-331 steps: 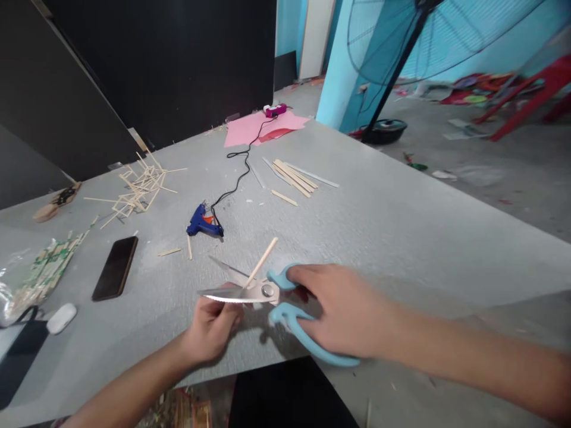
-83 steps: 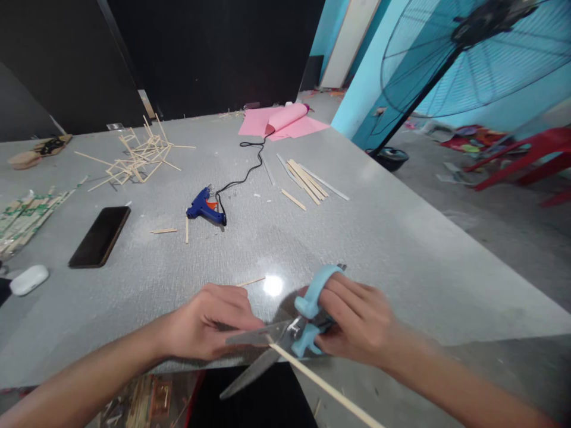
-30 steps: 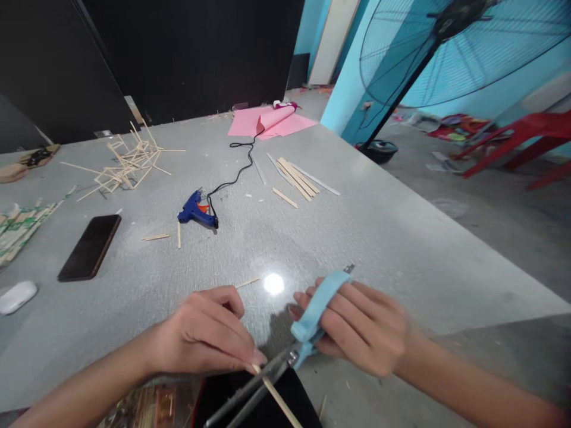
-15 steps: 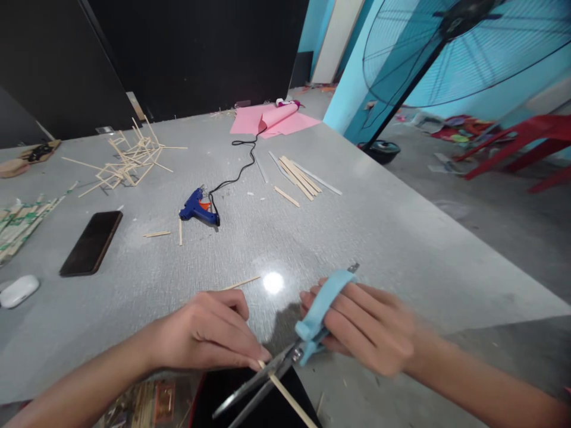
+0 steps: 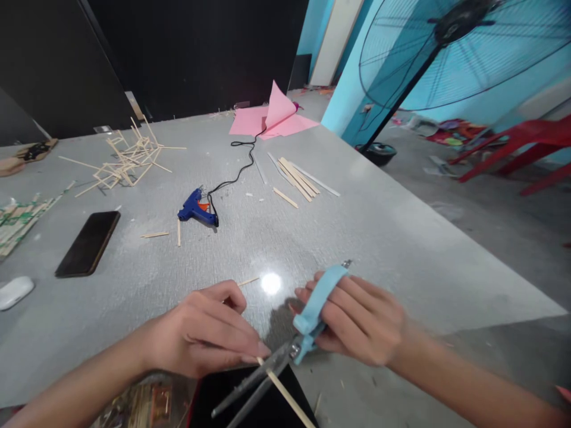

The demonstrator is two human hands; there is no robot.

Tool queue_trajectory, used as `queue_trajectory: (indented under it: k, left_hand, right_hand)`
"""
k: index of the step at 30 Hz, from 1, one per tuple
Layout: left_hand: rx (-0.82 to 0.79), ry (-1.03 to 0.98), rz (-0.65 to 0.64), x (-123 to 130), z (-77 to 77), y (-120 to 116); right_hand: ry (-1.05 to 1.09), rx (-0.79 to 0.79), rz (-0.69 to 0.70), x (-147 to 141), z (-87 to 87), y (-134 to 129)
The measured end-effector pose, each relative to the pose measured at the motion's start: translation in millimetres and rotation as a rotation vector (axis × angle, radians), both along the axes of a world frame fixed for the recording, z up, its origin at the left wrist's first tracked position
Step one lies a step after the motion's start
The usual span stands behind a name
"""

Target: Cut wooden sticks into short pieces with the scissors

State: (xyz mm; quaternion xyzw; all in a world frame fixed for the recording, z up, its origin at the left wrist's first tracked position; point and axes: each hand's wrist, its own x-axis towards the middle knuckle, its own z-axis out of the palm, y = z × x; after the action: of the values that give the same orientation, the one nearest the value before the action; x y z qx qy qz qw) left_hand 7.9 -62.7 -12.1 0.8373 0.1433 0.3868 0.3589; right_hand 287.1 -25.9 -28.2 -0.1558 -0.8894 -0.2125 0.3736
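Note:
My right hand [image 5: 359, 318] is wrapped round the light blue handles of a pair of scissors [image 5: 254, 380]. Their blades point down and left, with a thin wooden stick [image 5: 289, 399] lying across between them. Near the stick's upper end, my left hand [image 5: 207, 330] pinches it between thumb and fingers, close beside the blades. Another thin stick [image 5: 248, 281] lies on the table just beyond the left hand. Farther off rest a blue glue gun [image 5: 198, 209] with an orange trigger and a black cord, and a bundle of flat sticks [image 5: 298, 178].
A loose stick structure [image 5: 127, 157] stands at the back left of the grey table [image 5: 379, 249]. A phone [image 5: 89, 244], a white case [image 5: 16, 292] and wrapped sticks [image 5: 24, 223] lie left. Pink paper [image 5: 279, 116] sits at the back; a fan [image 5: 459, 27] and red chair [image 5: 521, 145] stand right.
A sheet of the pink paper has lifted up at the back. The scissors and right hand have shifted slightly left; the stick still lies between the blades.

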Motion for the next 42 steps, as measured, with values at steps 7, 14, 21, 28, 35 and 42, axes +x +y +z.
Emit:
queue_trajectory:
  k: [7,14,21,28,35,42]
  left_hand:
    - [-0.022,0.008,0.012,-1.6,0.8,0.9]
    - [-0.036,-0.022,0.034,1.7,-0.1,0.7]
    - [-0.071,-0.037,0.044,3.0,-2.8,-0.4]
    - [-0.149,-0.049,0.064,4.2,-9.7,-2.2]
    - [-0.120,-0.006,0.037,4.4,-0.3,-2.5]
    - [-0.127,0.039,0.008,2.0,-1.6,-2.8]
  right_hand:
    - [0.026,-0.038,-0.006,0.5,-10.0,-4.8]
    - [0.036,-0.062,0.000,-1.1,-7.2,-4.5]
    - [0.008,-0.037,-0.005,2.7,-3.0,-3.6]
    - [-0.025,-0.008,-0.006,7.3,-6.1,-0.3]
    - [0.023,-0.031,0.004,0.8,-15.4,4.1]
    - [-0.055,-0.017,0.005,5.8,-10.2,2.1]
